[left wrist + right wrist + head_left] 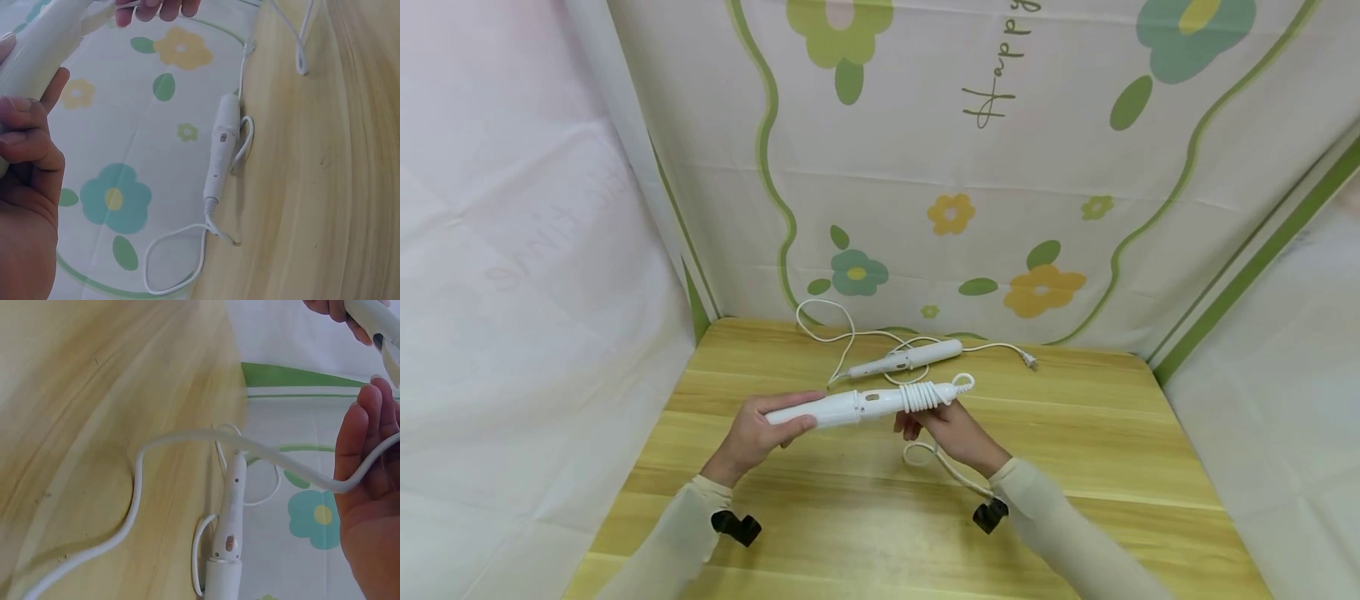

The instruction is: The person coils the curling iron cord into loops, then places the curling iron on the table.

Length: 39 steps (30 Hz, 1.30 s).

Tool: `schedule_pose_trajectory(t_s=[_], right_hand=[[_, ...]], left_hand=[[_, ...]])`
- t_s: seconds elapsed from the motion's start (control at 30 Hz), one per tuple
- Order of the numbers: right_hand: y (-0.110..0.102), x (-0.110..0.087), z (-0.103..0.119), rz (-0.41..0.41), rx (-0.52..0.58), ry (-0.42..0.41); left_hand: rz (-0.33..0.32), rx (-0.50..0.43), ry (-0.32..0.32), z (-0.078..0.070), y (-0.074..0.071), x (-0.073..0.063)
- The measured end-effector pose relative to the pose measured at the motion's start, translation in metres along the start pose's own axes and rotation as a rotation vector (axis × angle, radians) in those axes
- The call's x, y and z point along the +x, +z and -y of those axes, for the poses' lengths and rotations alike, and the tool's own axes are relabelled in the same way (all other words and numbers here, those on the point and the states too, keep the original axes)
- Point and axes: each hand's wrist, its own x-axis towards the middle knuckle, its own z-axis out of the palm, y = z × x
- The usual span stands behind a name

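My left hand grips the smooth end of a white hair iron, thumb on the near side and fingers behind. White cord is wound in several turns round the iron's other end, with a small loop at the tip. Just below those turns is my right hand, its fingers bent around the loose cord, which runs across the palm in the right wrist view. The cord's free length hangs toward the table near my right sleeve.
A second white hair iron lies on the wooden table near its back edge. Its cord loops to the left, and a plug lies to the right. Flower-printed cloth rises behind, with pale cloth on both sides.
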Motion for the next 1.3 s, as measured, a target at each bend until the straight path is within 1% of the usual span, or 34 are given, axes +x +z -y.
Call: schedule_pose_trajectory(t_s=[0.1,0.17,0.33,0.47,0.63,0.7,0.87,0.93,0.97,1.07,1.17,1.3], right_hand=[[0.004,0.000,-0.004,-0.014,0.011,-0.004],[0.008,-0.001,-0.007,-0.016,0.020,0.010],[0.015,-0.005,-0.014,0.005,0.046,0.042],[0.020,-0.008,-0.016,-0.006,0.036,0.050],[0.024,-0.011,-0.013,-0.019,-0.029,0.045],[0.025,-0.013,-0.012,-0.021,-0.035,0.046],[0.026,-0.014,-0.011,-0.030,0.084,0.093],[0.025,-0.015,-0.011,-0.035,0.100,0.102],[0.024,-0.015,-0.010,-0.039,0.083,0.099],[0.018,-0.015,-0.005,-0.060,-0.038,0.065],[0.007,-0.013,0.004,-0.091,-0.214,0.010],[-0.008,-0.009,0.014,-0.115,-0.465,-0.113]], left_hand=[[-0.034,0.000,0.003,-0.002,0.000,0.001],[-0.061,0.007,0.011,-0.003,0.000,0.003],[-0.159,0.055,0.014,-0.005,-0.001,0.006],[-0.206,0.085,0.021,-0.005,-0.002,0.008],[-0.250,0.130,0.086,-0.003,-0.001,0.010],[-0.269,0.149,0.115,-0.001,0.000,0.010],[-0.310,0.221,0.152,0.004,0.001,0.010],[-0.319,0.273,0.166,0.007,0.000,0.010],[-0.320,0.296,0.173,0.008,0.000,0.010],[-0.311,0.359,0.195,0.010,-0.001,0.009],[-0.292,0.390,0.198,0.010,-0.002,0.008],[-0.248,0.438,0.181,0.009,-0.004,0.006]])
